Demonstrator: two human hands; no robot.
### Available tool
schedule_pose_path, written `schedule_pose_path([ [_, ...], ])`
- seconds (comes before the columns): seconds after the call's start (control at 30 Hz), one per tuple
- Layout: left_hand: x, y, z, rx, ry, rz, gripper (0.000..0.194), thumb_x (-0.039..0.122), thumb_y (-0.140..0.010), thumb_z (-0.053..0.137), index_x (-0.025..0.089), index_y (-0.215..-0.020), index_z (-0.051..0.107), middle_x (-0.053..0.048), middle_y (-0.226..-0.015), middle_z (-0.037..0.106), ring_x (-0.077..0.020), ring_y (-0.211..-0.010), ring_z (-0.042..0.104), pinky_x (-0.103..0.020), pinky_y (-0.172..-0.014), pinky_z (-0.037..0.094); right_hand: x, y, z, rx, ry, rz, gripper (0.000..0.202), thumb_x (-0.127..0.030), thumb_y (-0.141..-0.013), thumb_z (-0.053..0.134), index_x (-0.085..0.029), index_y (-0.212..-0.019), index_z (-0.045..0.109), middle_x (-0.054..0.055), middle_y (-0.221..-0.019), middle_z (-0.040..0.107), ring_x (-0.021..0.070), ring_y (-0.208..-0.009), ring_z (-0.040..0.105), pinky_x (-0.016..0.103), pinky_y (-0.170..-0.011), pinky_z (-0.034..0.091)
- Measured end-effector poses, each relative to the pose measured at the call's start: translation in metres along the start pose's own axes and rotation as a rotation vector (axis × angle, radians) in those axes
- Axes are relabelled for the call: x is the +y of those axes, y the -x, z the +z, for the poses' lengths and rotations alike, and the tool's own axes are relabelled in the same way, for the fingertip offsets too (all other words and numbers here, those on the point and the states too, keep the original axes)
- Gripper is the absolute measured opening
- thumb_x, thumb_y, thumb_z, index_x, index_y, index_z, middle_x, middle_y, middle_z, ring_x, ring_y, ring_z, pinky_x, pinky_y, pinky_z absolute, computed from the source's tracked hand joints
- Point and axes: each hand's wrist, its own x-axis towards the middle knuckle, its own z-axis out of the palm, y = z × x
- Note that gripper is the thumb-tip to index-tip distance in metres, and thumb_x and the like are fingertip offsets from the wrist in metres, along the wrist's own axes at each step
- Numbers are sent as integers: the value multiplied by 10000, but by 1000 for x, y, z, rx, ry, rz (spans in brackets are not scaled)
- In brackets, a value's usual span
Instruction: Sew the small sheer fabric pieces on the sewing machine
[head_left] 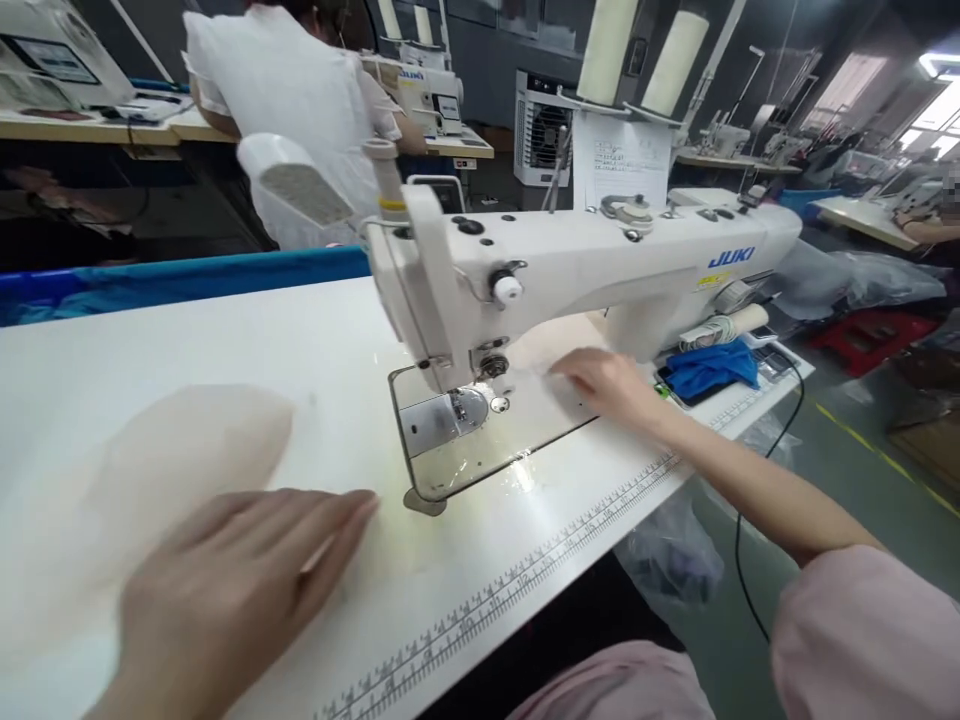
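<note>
A white JUKI sewing machine (585,260) stands on the white table, its needle area over a metal plate (442,425). No fabric shows under the presser foot (457,403). At the left, my left hand (232,590) lies flat with fingers stretched out, over the near edge of a thin pale beige fabric piece (202,430) that is blurred. My right hand (611,385) is under the machine's arm, right of the needle. Its fingers are bent and pressed together at the edge of another pale fabric piece (559,338), partly hidden behind the machine head.
A printed ruler (480,622) runs along the table's front edge. A blue cloth (709,370), a thread cone (748,320) and small items lie at the right end. A cable (739,560) hangs down there. Beyond the blue trough (225,275) sits a co-worker (292,110).
</note>
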Motion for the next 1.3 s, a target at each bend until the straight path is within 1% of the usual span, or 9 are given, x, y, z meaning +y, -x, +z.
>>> schedule_pose_path([
  [0.1,45,-30,23,-65,-56,379,153,241,-895,565,175,-816,678,6,-721,717,-157,-621,630,-308,-655,451,39,-22,-4,50,88,116,422,-61,-827,427,-147,-1208,588,119,-1257,607,256,-1096,581,312,-727,471],
  [0.43,105,-96,112,-322,19,327,280,291,-965,434,145,-1092,635,-85,-1129,694,-227,-1028,647,-375,-848,519,55,-31,2,72,187,172,284,-164,-947,362,-142,-1104,598,131,-948,687,231,-807,622,283,-559,309],
  [0.6,100,-137,169,-446,-43,219,449,345,-941,480,106,-1321,500,-153,-1412,498,-276,-1367,389,-464,-1146,292,32,4,-26,73,88,78,239,-236,-940,439,-204,-1061,643,62,-974,698,196,-885,635,267,-649,391],
  [0.67,95,-144,183,-464,-33,196,436,343,-932,492,88,-1283,535,-170,-1386,520,-292,-1364,391,-476,-1151,276,19,24,-41,-88,-374,-83,182,-184,-879,538,-192,-993,680,36,-988,709,145,-880,643,237,-751,437],
  [0.73,94,-147,187,-466,-12,180,438,344,-938,479,52,-1257,550,-198,-1389,507,-305,-1369,380,-484,-1162,250,8,41,-52,-546,-776,-229,128,-223,-855,600,-175,-890,713,23,-894,722,124,-813,652,215,-746,462],
  [0.83,95,-142,175,-445,45,166,406,272,-941,465,59,-1282,523,-180,-1431,465,-282,-1383,359,-462,-1179,219,-7,59,-52,-779,-1040,-231,135,-262,-827,641,-148,-841,712,17,-795,700,107,-706,608,209,-678,456],
  [0.97,99,-115,126,-431,135,77,254,222,-953,412,167,-1121,594,-85,-1202,646,-224,-1114,597,-400,-952,480,-25,63,-29,-506,-1107,-10,153,-234,-812,621,-157,-685,586,-52,-626,528,66,-583,440,182,-537,344],
  [1.07,105,-84,78,-340,477,-244,348,369,-998,300,200,-826,551,-11,-769,632,-139,-669,604,-277,-578,503,-42,58,-14,-335,-1076,64,245,-192,-805,582,-173,-593,462,-71,-560,389,60,-542,344,192,-490,266],
  [1.3,113,-24,21,-378,755,-534,387,254,-853,589,264,-1212,444,-64,-1030,639,-172,-863,669,-257,-659,581,-85,32,-3,-417,-1213,-37,420,-295,-786,641,-174,-499,360,-89,-492,306,49,-509,289,212,-481,223],
])
